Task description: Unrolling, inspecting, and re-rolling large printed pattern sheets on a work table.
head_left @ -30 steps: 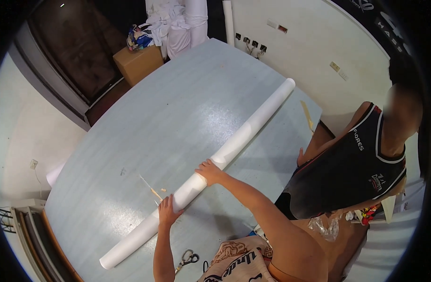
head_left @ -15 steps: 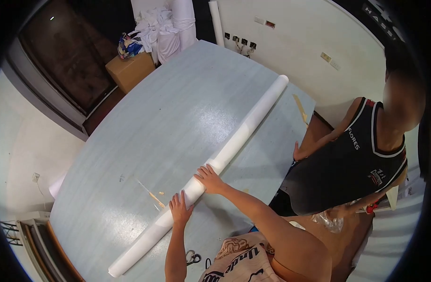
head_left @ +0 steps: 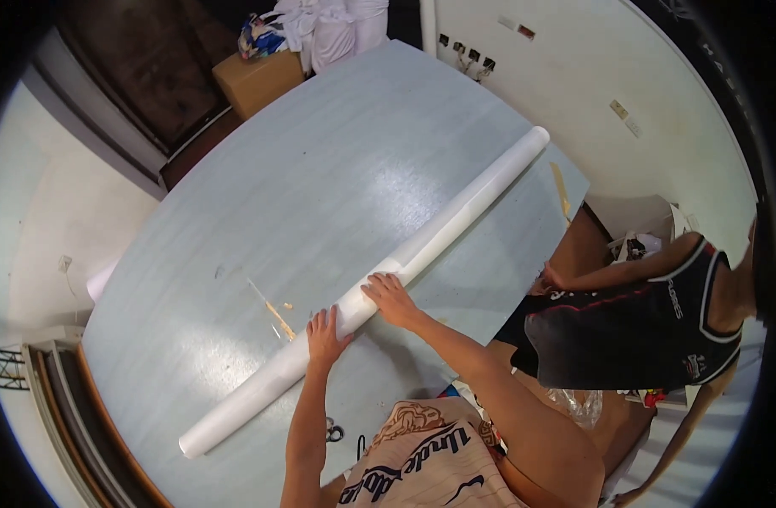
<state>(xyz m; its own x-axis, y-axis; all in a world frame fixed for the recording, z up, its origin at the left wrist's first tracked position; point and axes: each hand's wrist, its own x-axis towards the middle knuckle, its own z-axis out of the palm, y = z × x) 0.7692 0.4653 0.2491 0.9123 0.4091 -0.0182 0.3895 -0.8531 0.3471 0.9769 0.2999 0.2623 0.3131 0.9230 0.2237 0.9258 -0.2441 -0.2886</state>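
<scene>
A long white roll of sheet material (head_left: 468, 203) lies diagonally across the pale blue-grey table (head_left: 303, 203), from the near left to the far right. On top of the roll, near its middle, rests my left hand (head_left: 325, 337), fingers stretched out over the curve. My right hand (head_left: 390, 296) lies flat on it a little farther up, fingers apart, beside what looks like a sheet edge. Neither hand wraps round the roll. Dark-handled scissors (head_left: 333, 432), partly hidden by my left forearm, lie at the table's near side.
Strips of yellowish tape (head_left: 279, 320) stick to the table left of the roll, and another tape strip (head_left: 561, 190) near the far right corner. A co-worker (head_left: 625, 339) in a dark jersey stands at the right edge. A cardboard box (head_left: 257, 80) and white cloth (head_left: 333, 42) are beyond.
My view has shifted and turned slightly. Both hands stay on the roll in nearly the same places. The co-worker has leaned farther right, one arm now hanging lower.
</scene>
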